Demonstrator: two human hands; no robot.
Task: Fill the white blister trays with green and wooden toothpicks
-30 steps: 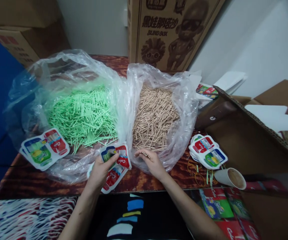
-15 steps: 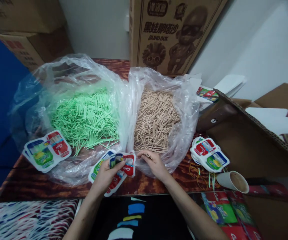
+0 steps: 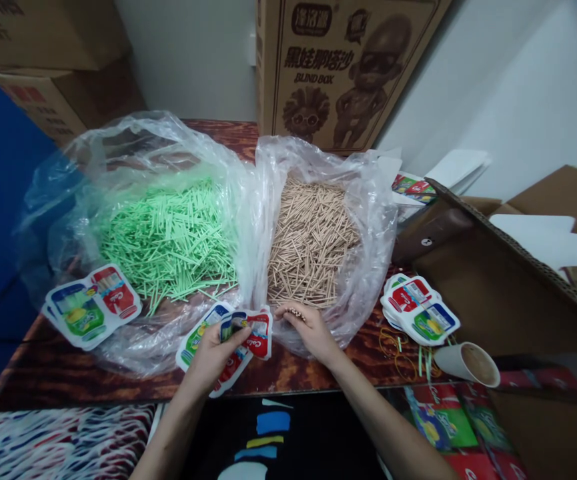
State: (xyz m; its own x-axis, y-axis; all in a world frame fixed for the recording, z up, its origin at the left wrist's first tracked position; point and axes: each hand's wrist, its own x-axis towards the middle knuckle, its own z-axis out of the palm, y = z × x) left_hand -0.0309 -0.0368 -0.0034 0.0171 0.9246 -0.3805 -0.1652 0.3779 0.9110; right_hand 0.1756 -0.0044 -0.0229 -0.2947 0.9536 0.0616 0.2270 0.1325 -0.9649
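Note:
My left hand (image 3: pixel 212 355) is closed on a printed blister pack (image 3: pixel 251 333), red, blue and green, held over another pack that lies on the table edge. My right hand (image 3: pixel 308 328) is pinched on a small bundle of tan sticks (image 3: pixel 295 311) at the front of the clear bag of tan sticks (image 3: pixel 313 237). To the left stands a larger clear bag of green sticks (image 3: pixel 168 233). Both hands are close together at the near edge of the wooden table (image 3: pixel 288 370).
A pile of packs (image 3: pixel 91 305) lies front left, another pile (image 3: pixel 418 308) front right beside rubber bands and a tipped paper cup (image 3: pixel 465 363). An open cardboard box (image 3: pixel 508 280) fills the right. A printed carton (image 3: pixel 338 67) stands behind the bags.
The left hand has brought the pack a little right, nearer the right hand. The right hand stays pinched on its sticks at the bag's front.

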